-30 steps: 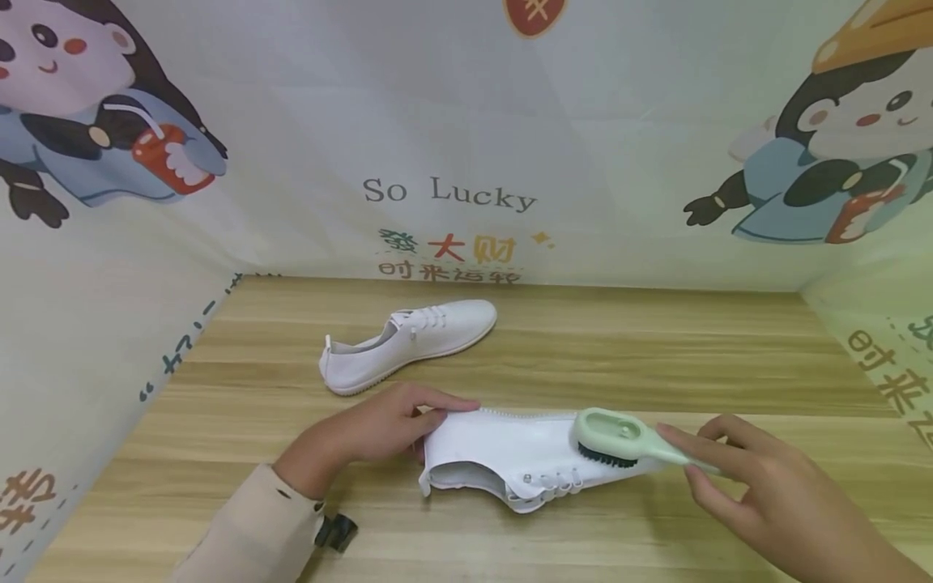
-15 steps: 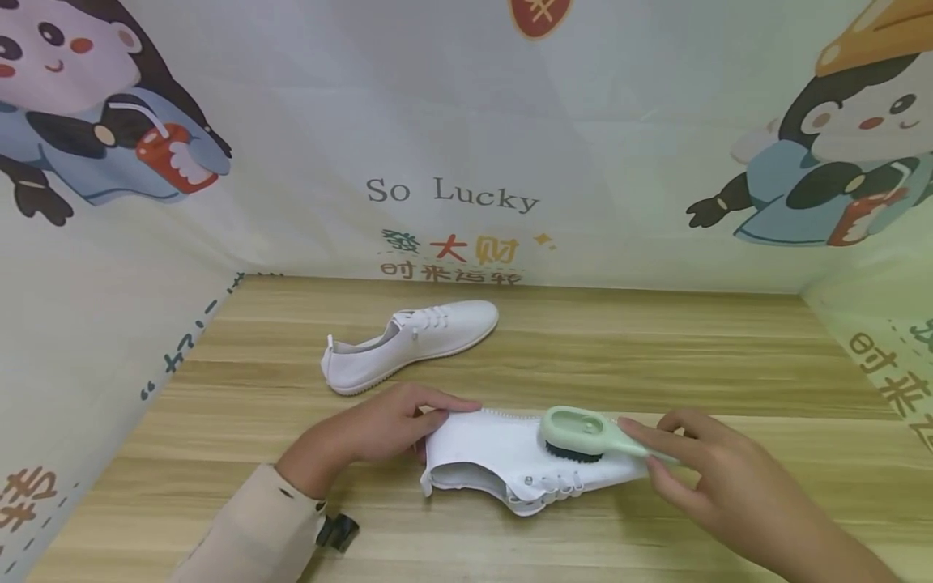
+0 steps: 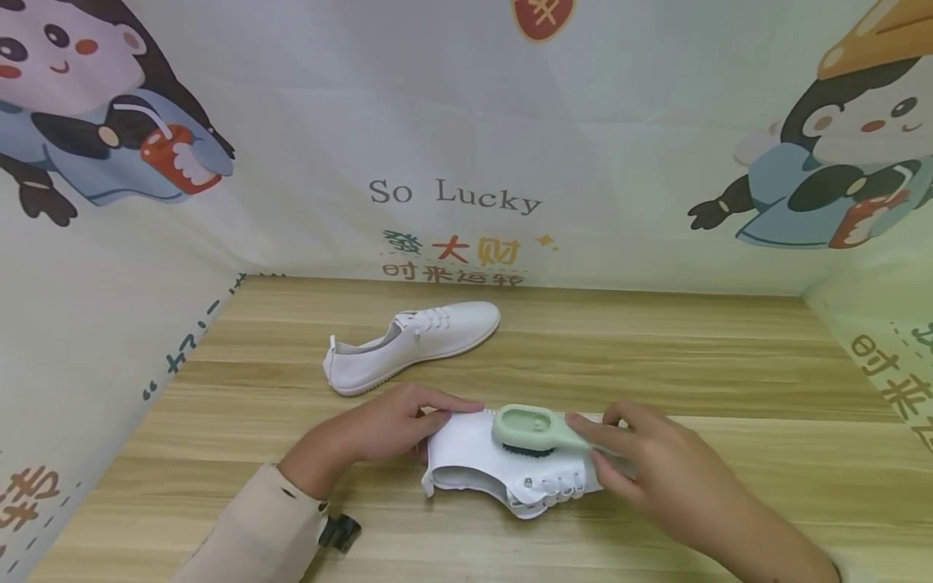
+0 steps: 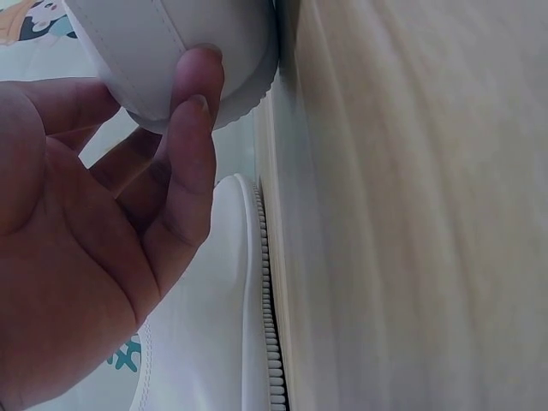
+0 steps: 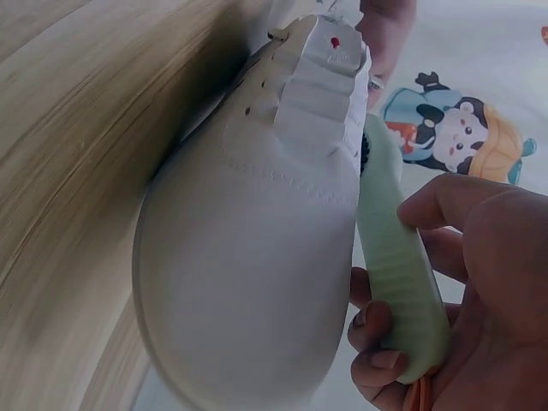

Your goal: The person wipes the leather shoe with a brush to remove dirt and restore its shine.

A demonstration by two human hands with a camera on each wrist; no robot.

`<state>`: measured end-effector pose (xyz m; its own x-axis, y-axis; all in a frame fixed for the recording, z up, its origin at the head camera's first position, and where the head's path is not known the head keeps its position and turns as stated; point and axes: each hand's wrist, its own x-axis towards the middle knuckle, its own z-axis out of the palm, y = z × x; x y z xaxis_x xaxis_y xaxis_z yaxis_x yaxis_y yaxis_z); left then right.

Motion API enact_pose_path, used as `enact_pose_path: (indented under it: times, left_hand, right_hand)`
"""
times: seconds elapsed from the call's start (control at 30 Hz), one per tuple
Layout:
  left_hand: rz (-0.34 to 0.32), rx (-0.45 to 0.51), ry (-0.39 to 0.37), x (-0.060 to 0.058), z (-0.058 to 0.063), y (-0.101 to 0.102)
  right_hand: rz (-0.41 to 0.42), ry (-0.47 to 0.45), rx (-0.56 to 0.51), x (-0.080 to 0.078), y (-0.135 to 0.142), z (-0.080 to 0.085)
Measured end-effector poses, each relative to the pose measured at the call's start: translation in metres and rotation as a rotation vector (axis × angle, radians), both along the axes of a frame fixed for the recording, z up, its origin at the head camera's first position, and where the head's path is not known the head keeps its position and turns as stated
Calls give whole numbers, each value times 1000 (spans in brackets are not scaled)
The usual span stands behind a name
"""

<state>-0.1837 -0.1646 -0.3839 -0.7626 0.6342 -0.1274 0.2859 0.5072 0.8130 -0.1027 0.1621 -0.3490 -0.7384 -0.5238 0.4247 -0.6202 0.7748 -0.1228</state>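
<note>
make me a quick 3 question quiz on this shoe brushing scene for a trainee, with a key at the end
1. Multiple choice: What does the right hand hold?
a) a sponge
b) a pale green brush
c) a cloth

2. True or false: The left hand grips the nearer white shoe.

3. Fill in the colour: The brush's bristles are ____.

Key: 1. b; 2. true; 3. black
</note>
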Motion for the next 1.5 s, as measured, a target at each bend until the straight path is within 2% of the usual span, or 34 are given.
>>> enact_pose_path:
  times: [0.3,0.83,1.1,1.3,1.5]
  left_hand:
    - [-15,7,22,-3,-2,2]
    - [-53,40,11,-6,-2,4]
    - [-32,23,14,-4,-1,4]
    - [-19,8,22,-3,-3,2]
    - [-11,0,39,-1,-3,0]
  right_hand:
    - [-23,-31,36,-3,-16,3]
    - [21,34,47,-6,-37,-1]
    - [-7,-1,51,-4,-32,0]
    - [-5,7,27,-5,-23,-1]
    - [-43,5,20,-4,-9,-1]
